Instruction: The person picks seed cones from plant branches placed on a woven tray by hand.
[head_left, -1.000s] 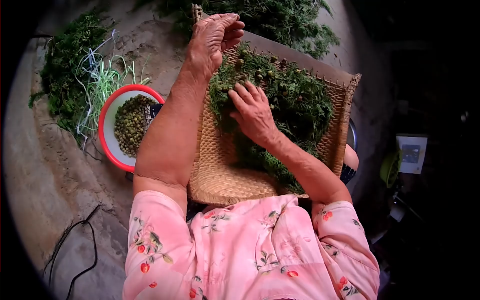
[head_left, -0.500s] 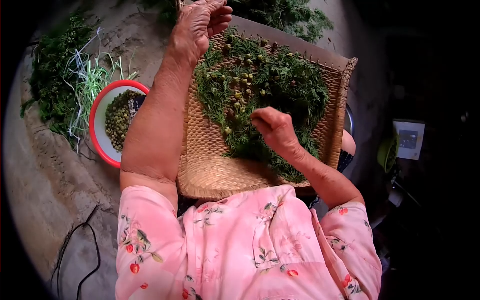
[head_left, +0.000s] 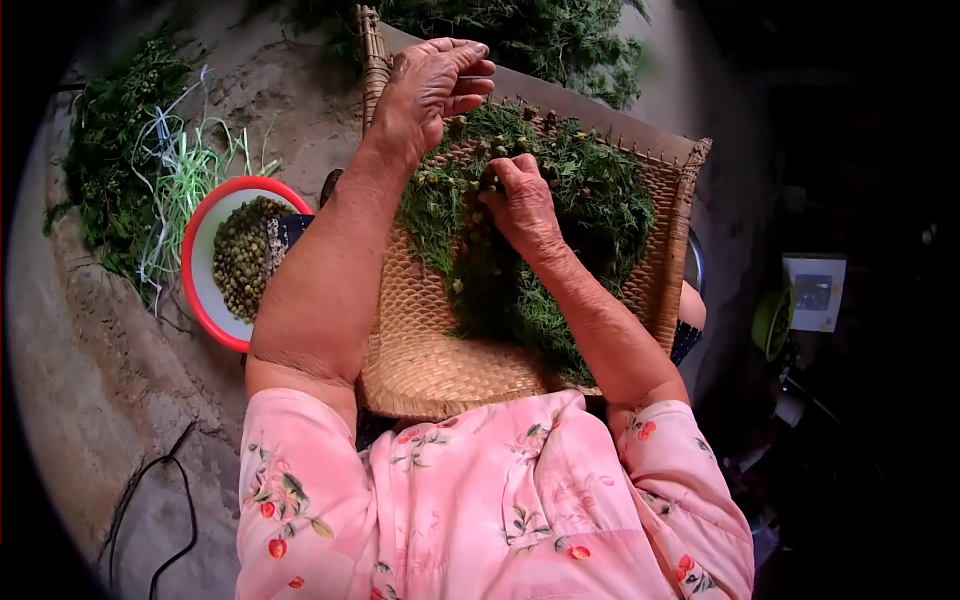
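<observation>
The pink fabric shirt [head_left: 560, 490] bears a print of red fruits [head_left: 277, 548] and green leaves [head_left: 295, 487] — the flat woven basket [head_left: 440, 378] is golden brown, its feathery sprigs [head_left: 605, 200] deep green, the round white bowl [head_left: 190, 262] red-rimmed.

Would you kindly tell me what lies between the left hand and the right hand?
In the head view, cone-bearing conifer sprigs lie in the woven basket between the left hand and right hand.

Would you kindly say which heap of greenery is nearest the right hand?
The heap in the woven basket; the left heap and far heap lie outside.
</observation>
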